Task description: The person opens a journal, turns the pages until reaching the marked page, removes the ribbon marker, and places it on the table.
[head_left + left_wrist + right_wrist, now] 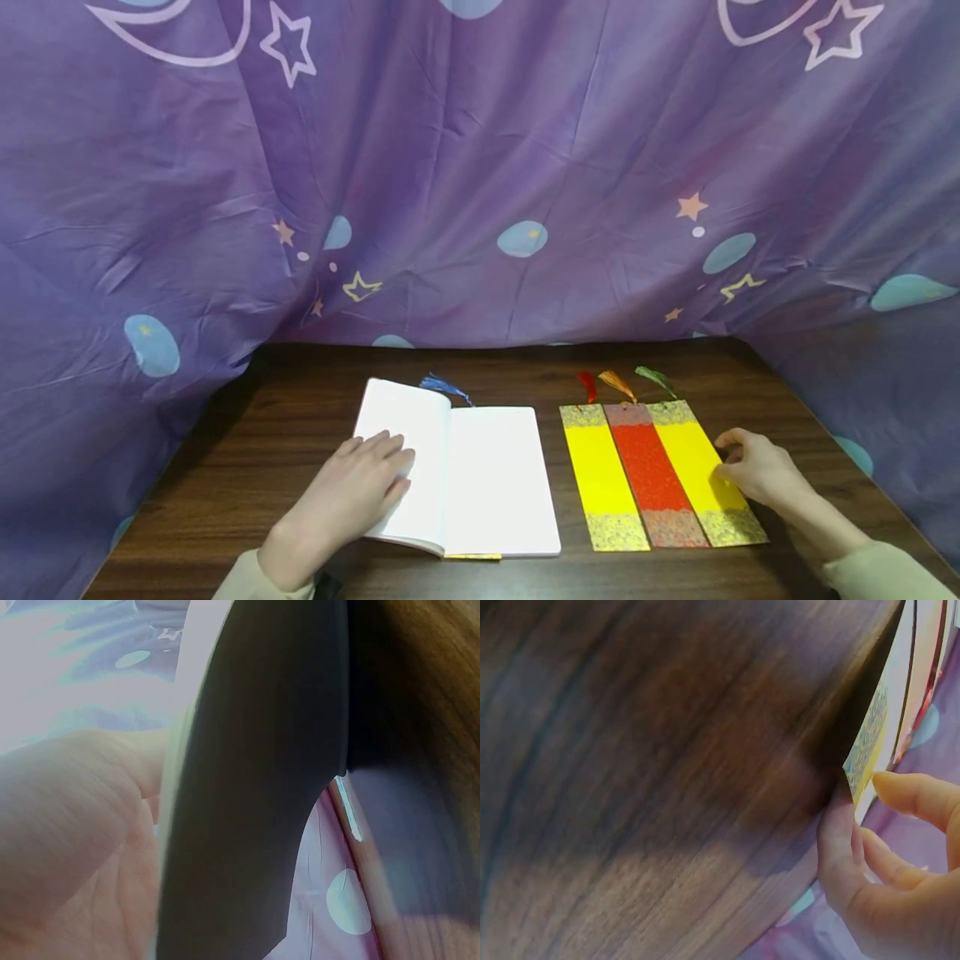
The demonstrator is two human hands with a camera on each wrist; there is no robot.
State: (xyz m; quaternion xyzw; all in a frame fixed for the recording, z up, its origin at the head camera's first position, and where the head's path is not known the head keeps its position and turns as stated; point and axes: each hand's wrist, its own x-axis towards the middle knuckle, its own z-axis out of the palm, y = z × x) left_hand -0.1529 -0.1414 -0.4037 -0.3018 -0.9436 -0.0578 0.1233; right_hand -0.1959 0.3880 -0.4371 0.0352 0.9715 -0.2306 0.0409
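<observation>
An open notebook point(498, 483) with blank white pages lies on the table, its left side raised at the outer edge. My left hand point(367, 479) rests on the left page with its fingers stretched out. In the left wrist view, the notebook's dark underside point(247, 780) hides most of that hand. My right hand point(761, 467) pinches the long outer edge of the rightmost yellow bookmark point(693, 458). In the right wrist view, the thumb is over its yellow face and the fingers are at the edge. A red bookmark point(651, 467) lies beside it, then another yellow bookmark point(600, 471).
Red point(587, 387), orange point(618, 385) and green tassels point(656, 380) extend behind the bookmarks. A blue tassel point(444, 386) pokes out behind the notebook, and a yellow strip point(472, 557) shows under its front edge. A purple patterned cloth point(480, 167) hangs around the brown table point(225, 467).
</observation>
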